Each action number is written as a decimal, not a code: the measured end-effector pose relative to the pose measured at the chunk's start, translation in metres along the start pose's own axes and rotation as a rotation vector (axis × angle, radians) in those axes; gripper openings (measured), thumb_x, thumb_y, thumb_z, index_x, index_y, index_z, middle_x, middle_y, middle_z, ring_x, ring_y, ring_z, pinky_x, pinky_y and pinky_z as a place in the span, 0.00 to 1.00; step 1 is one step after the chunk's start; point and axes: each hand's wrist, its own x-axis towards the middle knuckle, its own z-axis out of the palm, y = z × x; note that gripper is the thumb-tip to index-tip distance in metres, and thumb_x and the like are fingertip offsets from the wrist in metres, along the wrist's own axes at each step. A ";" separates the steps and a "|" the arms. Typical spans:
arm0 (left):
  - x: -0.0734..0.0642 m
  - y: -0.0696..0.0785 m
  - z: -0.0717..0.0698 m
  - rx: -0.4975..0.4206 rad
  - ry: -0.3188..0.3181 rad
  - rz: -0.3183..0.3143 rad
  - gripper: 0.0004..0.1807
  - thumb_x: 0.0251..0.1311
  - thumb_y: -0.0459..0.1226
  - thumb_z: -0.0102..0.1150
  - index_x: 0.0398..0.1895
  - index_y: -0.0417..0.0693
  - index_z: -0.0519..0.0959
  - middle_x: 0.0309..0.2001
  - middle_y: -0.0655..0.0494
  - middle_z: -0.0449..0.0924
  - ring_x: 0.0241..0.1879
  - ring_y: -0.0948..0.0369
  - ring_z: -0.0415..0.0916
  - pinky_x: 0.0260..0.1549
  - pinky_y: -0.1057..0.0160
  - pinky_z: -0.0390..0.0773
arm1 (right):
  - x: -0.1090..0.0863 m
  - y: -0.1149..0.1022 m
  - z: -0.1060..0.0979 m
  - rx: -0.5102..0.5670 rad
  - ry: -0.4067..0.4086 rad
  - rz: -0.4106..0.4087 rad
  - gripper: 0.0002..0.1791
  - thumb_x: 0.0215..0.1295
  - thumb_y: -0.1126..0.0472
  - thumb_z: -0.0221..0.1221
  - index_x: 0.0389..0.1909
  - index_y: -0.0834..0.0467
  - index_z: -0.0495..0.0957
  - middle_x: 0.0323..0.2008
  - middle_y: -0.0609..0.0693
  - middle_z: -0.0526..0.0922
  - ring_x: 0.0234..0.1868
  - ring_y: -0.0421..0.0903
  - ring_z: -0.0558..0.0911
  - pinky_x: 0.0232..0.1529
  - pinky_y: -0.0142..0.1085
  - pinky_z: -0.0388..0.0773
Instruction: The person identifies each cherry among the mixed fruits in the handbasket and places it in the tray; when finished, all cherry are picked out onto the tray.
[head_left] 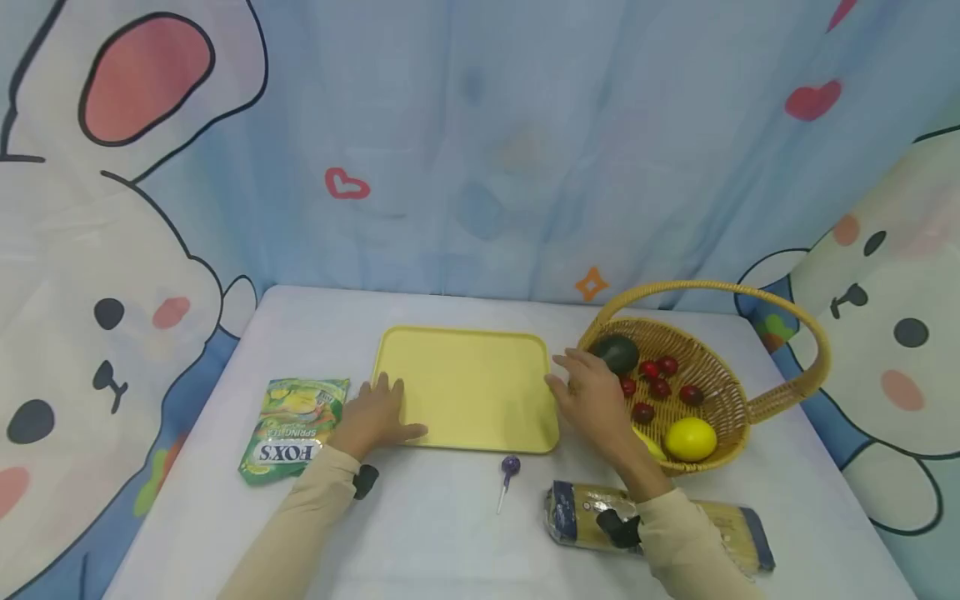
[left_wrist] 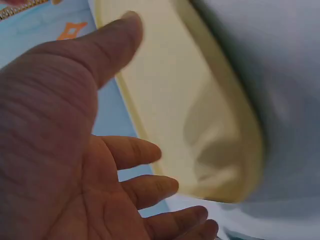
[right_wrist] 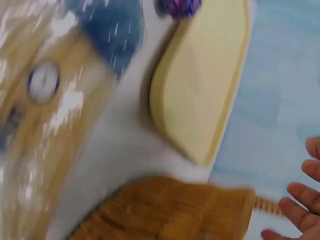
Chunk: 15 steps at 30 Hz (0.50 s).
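A shallow yellow tray point(head_left: 476, 387) lies flat on the white table. My left hand point(head_left: 375, 421) is at its left edge, fingers spread, the thumb reaching over the near left corner. In the left wrist view that hand point(left_wrist: 75, 150) has its fingers apart and nothing in its palm, beside the tray point(left_wrist: 165, 65). My right hand point(head_left: 596, 408) hovers by the tray's right edge with loosely bent fingers, holding nothing. It partly overlaps the wicker basket point(head_left: 723, 371) in the head view. At the right wrist view's edge, its fingertips point(right_wrist: 300, 215) show spread.
The handled basket holds an avocado point(head_left: 617, 354), several cherries point(head_left: 660, 388), a lemon point(head_left: 691, 439) and a partly hidden banana point(head_left: 648, 444). A green Fox's bag point(head_left: 292, 425) lies left, a purple lollipop point(head_left: 510, 467) in front of the tray, and a spaghetti pack point(head_left: 723, 529) under my right forearm.
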 end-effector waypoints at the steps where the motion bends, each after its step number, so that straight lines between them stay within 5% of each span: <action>1: -0.001 -0.003 0.002 -0.010 -0.002 -0.013 0.52 0.56 0.60 0.66 0.73 0.33 0.61 0.74 0.29 0.54 0.69 0.30 0.57 0.58 0.34 0.73 | -0.001 0.005 -0.005 0.028 0.027 0.019 0.18 0.67 0.60 0.63 0.52 0.66 0.82 0.53 0.65 0.82 0.54 0.64 0.80 0.54 0.60 0.77; 8: -0.006 -0.017 0.014 -0.127 0.042 0.009 0.56 0.52 0.54 0.72 0.69 0.21 0.59 0.73 0.23 0.49 0.70 0.31 0.57 0.65 0.40 0.68 | -0.003 0.048 -0.036 0.112 0.089 0.196 0.14 0.69 0.64 0.60 0.50 0.68 0.83 0.40 0.64 0.87 0.38 0.59 0.86 0.37 0.52 0.83; 15: -0.010 -0.022 0.017 -0.197 0.054 0.030 0.58 0.51 0.51 0.74 0.71 0.20 0.54 0.74 0.22 0.45 0.72 0.33 0.53 0.69 0.42 0.63 | -0.002 0.086 -0.056 0.087 -0.041 0.386 0.20 0.71 0.59 0.59 0.58 0.67 0.79 0.50 0.67 0.84 0.40 0.57 0.84 0.32 0.39 0.79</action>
